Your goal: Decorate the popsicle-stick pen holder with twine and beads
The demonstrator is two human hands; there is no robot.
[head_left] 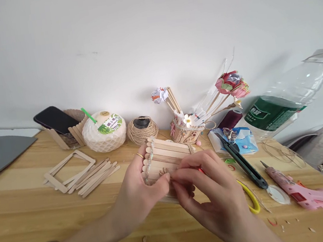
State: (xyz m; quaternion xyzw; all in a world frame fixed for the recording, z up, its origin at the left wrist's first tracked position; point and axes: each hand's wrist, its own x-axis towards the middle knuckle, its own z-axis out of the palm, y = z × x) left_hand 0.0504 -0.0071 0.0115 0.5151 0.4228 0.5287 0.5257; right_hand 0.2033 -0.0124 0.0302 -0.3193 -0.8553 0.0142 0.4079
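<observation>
We are holding a small panel of craft sticks (pixel 166 156) just above the middle of the wooden surface (pixel 26 208), and we are working on it with both hands. Our left hand (pixel 141 192) is gripping the panel's left edge, fingers curled behind it and thumb pressing on the front, so this hand is clamped on the panel. A strand of clear beads (pixel 149 158) is running down the panel's left side, just beside our fingers. Our right hand (pixel 210 194) is meeting the left at the panel's lower edge, with thumb and forefinger pinched together on something tiny there; we cannot tell what it is, as the fingertips are covering it.

To the left of the panel, loose craft sticks (pixel 95 176) are lying in a fanned heap, touching a square stick frame (pixel 68 170). Behind them a white coconut drink (pixel 104 131) with a green straw is sitting beside a ball of twine (pixel 142 129), and a dark phone (pixel 56 119) is resting in a stick-built holder at the back.

To the right, a decorated stick pot (pixel 185 131) is holding paper flowers (pixel 231 83) on thin stems. A black utility knife (pixel 242 161) is lying at a slant near our right hand, with yellow-handled scissors (pixel 250 196) partly hidden under that hand. A pink glue gun (pixel 304 193) is lying farther right, and a clear plastic bottle (pixel 282 108) with a green label is lying tilted on its side behind it.
</observation>
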